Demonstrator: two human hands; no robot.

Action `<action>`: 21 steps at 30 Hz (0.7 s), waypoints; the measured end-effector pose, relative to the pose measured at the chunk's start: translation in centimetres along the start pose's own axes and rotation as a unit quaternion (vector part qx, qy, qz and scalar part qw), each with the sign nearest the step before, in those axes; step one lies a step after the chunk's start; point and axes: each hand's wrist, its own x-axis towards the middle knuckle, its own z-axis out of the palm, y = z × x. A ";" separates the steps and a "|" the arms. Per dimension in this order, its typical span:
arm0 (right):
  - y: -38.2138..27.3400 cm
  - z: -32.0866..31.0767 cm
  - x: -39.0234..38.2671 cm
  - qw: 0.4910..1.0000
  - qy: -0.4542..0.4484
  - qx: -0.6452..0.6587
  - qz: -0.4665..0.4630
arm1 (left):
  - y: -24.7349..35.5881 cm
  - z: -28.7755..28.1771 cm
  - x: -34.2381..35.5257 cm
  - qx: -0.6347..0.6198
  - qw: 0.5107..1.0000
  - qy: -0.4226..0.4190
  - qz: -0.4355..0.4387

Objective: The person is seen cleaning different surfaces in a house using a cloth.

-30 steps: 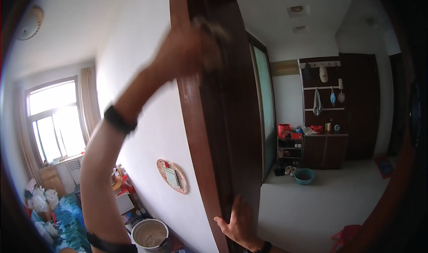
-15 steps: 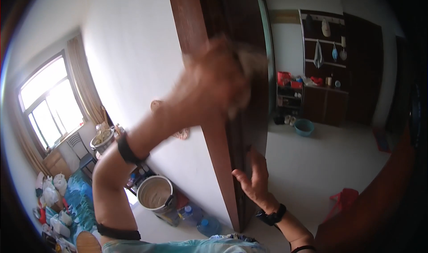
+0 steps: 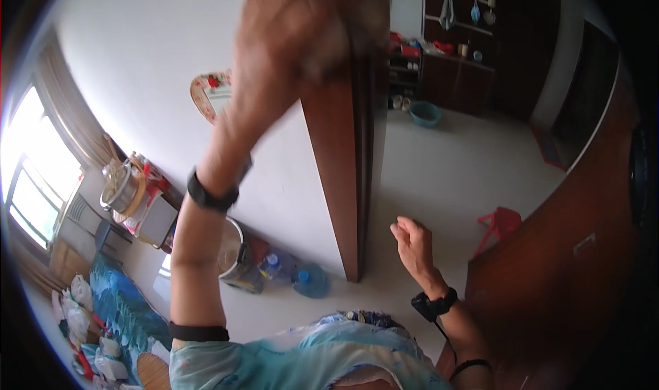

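Your left hand point(image 3: 278, 36) is in the upper centre of the frame, and it is blurred, so I must be careful with its details. Its fingers appear to be closed around a greyish cloth point(image 3: 328, 47), also blurred; how tightly they press it, I cannot tell. This cloth is near the top edge of the frame, in front of the upper part of the dark wooden door frame point(image 3: 333, 177), and whether it touches the wood is not clear to me. Your right hand point(image 3: 414, 244) is right of the centre, lower in the frame, and apart from the door frame. Its fingers are half bent and loose, the thumb lies near to them, and I can see nothing held in them. On each of your arms there is a black band at the wrist. To the left of the door frame, an oval mirror point(image 3: 202, 98) hangs on the white wall point(image 3: 288, 177), partly behind your left hand. Below it, in the lower centre, a bucket point(image 3: 241, 274) stands beside a blue plastic bottle point(image 3: 310, 280). A red stool point(image 3: 506, 222) stands at the right, near the reddish-brown door point(image 3: 563, 287).
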 end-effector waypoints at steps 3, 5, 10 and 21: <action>-1.3 0.7 -1.9 1.000 0.009 -0.009 -0.001 | -0.5 0.7 0.2 0.027 0.996 0.085 -0.017; -1.1 0.3 -3.4 0.999 -0.010 -0.046 -0.028 | 1.7 2.4 -3.1 -0.040 0.992 0.119 -0.022; 0.8 -0.6 -8.7 0.988 -0.070 -0.057 0.122 | 12.4 5.6 -21.3 -0.098 0.984 -0.024 -0.147; -1.7 -1.1 -8.4 0.967 -0.210 0.136 -0.054 | 27.7 3.1 -23.3 -0.520 0.495 -0.122 -0.685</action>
